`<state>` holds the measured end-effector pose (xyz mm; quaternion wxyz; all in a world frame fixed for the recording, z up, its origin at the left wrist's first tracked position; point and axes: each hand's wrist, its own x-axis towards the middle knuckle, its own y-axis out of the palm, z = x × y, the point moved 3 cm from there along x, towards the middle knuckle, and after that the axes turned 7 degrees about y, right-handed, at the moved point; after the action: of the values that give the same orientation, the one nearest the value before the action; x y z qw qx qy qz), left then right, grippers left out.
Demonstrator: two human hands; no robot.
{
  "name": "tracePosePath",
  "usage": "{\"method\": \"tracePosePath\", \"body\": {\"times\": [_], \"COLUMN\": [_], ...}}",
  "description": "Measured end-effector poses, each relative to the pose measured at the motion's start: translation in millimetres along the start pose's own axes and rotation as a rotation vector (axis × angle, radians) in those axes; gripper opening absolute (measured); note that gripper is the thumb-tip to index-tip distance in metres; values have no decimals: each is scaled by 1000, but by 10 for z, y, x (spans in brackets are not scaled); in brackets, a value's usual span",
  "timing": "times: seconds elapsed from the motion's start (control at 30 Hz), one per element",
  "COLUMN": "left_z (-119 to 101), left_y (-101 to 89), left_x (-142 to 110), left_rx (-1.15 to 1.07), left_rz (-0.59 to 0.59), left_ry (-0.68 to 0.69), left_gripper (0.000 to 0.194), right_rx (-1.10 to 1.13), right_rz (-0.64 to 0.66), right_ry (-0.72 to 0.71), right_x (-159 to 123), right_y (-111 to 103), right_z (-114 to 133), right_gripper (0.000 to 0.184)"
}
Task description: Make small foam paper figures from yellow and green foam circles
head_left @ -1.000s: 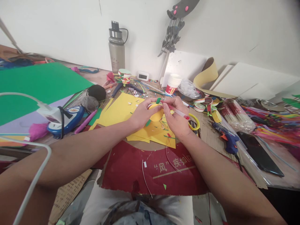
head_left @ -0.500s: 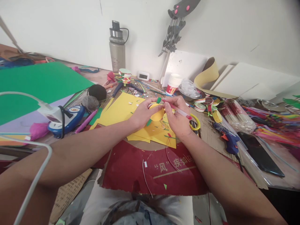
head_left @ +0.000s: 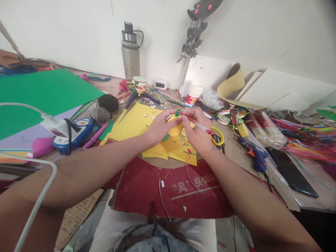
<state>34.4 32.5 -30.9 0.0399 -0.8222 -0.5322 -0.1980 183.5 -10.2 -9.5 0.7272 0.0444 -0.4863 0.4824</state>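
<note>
My left hand [head_left: 162,127] is closed round a small yellow disc-shaped paper craft piece [head_left: 175,131], thumb across its face. Green strips stick out of the piece above and below. In my right hand [head_left: 197,130] is a slim pen [head_left: 203,128], clear-bodied with a red end that points toward my wrist. Its other end meets the green strip [head_left: 177,113] at the top of the piece, where the fingertips of both hands come together. Exactly how the tip touches is too small to tell. Beneath both hands lie yellow paper sheets [head_left: 131,120] strewn with coloured scraps.
Yellow-handled scissors [head_left: 217,136] lie right of my right hand. Farther right are a blue glue gun [head_left: 258,157] and a black phone [head_left: 291,171]. Paper cups [head_left: 194,93] and a bottle [head_left: 130,52] stand at the back. Red cardboard [head_left: 157,189] covers the near edge.
The green strip at the top of the piece looks bent lower, toward the pen. My right hand has shifted very slightly left; the rest looks the same.
</note>
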Motion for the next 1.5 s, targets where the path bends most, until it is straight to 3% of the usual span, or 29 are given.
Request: {"method": "tracePosePath", "body": {"times": [1.5], "left_z": [5], "left_y": [5], "left_x": [-21], "left_rx": [-8], "left_rz": [-12], "left_ry": [-29], "left_gripper": [46], "right_rx": [-9], "right_rz": [-58], "right_ry": [-11], "right_x": [-2], "right_y": [-16], "right_z": [-6], "right_gripper": [11]}}
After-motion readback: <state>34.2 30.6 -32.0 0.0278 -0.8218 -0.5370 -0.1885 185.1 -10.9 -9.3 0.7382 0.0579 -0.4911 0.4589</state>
